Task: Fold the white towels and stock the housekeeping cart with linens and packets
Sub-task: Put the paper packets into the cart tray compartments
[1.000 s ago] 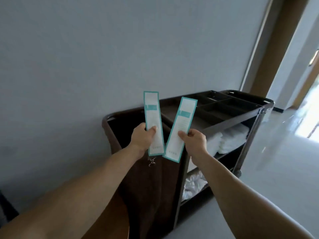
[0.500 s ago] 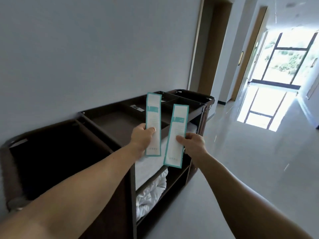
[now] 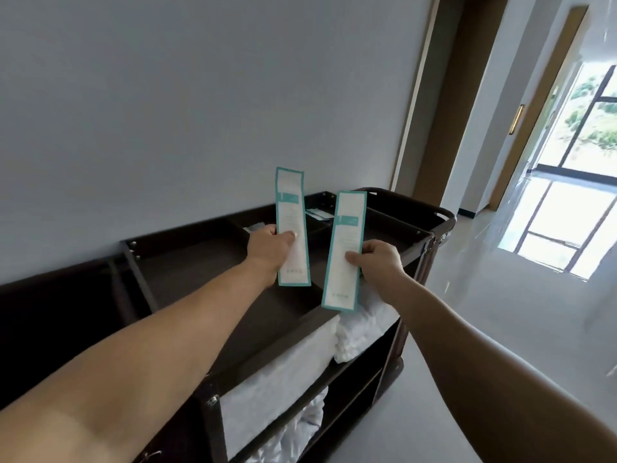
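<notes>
Your fingers (image 3: 289, 235) are curled: left hand (image 3: 268, 248) pinches the left packet (image 3: 289, 208), right hand (image 3: 381, 262) the right packet (image 3: 345, 228), upright above the dark cart (image 3: 444, 216) against the grey wall (image 3: 200, 95).

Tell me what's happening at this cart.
A person stands at a dark housekeeping cart by the wall. The left hand pinches one teal-edged packet upright, and the right hand pinches a second packet. Both are held above the cart's top tray, not yet set down. White linens fill the shelves below.
</notes>
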`<state>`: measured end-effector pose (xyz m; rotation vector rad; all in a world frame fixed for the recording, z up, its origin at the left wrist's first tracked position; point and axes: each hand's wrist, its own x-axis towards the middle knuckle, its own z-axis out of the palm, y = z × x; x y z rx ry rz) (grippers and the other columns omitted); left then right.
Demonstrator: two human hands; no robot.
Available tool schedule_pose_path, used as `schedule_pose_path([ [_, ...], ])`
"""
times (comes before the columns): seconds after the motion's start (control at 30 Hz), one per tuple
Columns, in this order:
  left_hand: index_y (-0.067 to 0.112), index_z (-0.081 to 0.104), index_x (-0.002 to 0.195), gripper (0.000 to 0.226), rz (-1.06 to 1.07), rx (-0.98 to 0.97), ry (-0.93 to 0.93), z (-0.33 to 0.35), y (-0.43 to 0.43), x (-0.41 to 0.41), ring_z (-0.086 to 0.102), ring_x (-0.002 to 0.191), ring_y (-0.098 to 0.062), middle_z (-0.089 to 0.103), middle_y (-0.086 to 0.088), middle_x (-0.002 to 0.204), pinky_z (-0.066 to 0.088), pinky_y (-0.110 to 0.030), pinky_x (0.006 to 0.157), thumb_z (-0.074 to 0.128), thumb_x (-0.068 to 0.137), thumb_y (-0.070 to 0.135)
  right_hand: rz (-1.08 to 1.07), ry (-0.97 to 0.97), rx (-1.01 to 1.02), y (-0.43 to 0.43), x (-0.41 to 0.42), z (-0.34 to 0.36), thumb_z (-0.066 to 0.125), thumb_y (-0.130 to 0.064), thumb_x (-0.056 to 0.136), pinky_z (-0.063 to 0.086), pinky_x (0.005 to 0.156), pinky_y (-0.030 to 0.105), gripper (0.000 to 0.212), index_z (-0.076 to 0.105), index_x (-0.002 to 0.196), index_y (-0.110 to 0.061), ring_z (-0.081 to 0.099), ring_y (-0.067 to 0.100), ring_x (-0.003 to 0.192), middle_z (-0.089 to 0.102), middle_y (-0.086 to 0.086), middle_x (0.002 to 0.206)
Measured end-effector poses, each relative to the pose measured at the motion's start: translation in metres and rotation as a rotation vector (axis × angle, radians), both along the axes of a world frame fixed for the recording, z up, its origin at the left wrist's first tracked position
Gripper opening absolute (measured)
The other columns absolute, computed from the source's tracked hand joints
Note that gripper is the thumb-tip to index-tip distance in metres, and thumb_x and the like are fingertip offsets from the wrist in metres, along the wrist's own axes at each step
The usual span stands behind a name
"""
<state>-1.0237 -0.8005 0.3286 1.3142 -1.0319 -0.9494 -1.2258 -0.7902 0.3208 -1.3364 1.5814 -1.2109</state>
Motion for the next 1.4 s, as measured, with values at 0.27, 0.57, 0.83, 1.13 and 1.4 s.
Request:
schedule_pose_path([
  [0.27,0.016,0.061,0.092,0.006,0.256,-0.018,-0.017,-0.005,-0.051,-0.01,0.065,0.084,-0.014,0.066,0.002,0.095,0.05,-0.025,0.064,0.065,0.093,0.012,0.27,0.139,0.011,-0.125,0.0,-0.015,0.075,-0.018,0.087,0.054,0.064,0.03,0.009,0.067,0.087,-0.016,0.066,0.017,0.072,0.071,0.002,0.089],
  [0.57,0.02,0.063,0.082,0.009,0.615,0.068,-0.072,-0.015,-0.052,-0.036,0.064,0.075,-0.009,0.067,0.005,0.086,0.045,-0.017,0.049,0.067,0.089,0.015,0.734,0.323,0.191,-0.175,0.015,-0.057,0.078,-0.017,0.085,0.049,0.051,0.025,0.014,0.07,0.081,-0.007,0.061,0.015,0.063,0.072,0.006,0.083],
  [0.83,0.015,0.064,0.086,0.005,0.762,0.151,-0.114,-0.021,-0.02,-0.039,0.067,0.082,-0.015,0.07,-0.001,0.097,0.05,-0.024,0.057,0.067,0.09,0.015,0.893,0.418,0.286,-0.172,0.027,-0.071,0.06,-0.034,0.097,0.052,0.08,0.029,0.027,0.064,0.089,-0.008,0.068,0.026,0.095,0.067,0.008,0.088],
  [1.13,0.018,0.061,0.089,0.007,0.778,0.169,-0.127,-0.023,-0.001,-0.041,0.064,0.082,-0.008,0.067,0.002,0.11,0.046,-0.018,0.054,0.066,0.094,0.019,0.921,0.505,0.331,-0.179,0.033,-0.094,0.08,-0.026,0.084,0.058,0.07,0.035,0.031,0.069,0.091,0.001,0.065,0.023,0.063,0.072,0.012,0.076],
  [1.4,0.022,0.06,0.092,0.006,0.658,0.188,-0.121,-0.026,-0.017,-0.04,0.066,0.084,-0.011,0.065,0.008,0.104,0.05,-0.02,0.059,0.066,0.095,0.019,0.998,0.694,0.299,-0.187,0.041,-0.097,0.079,-0.038,0.084,0.056,0.062,0.031,0.035,0.068,0.095,-0.007,0.068,0.018,0.065,0.071,0.004,0.079],
])
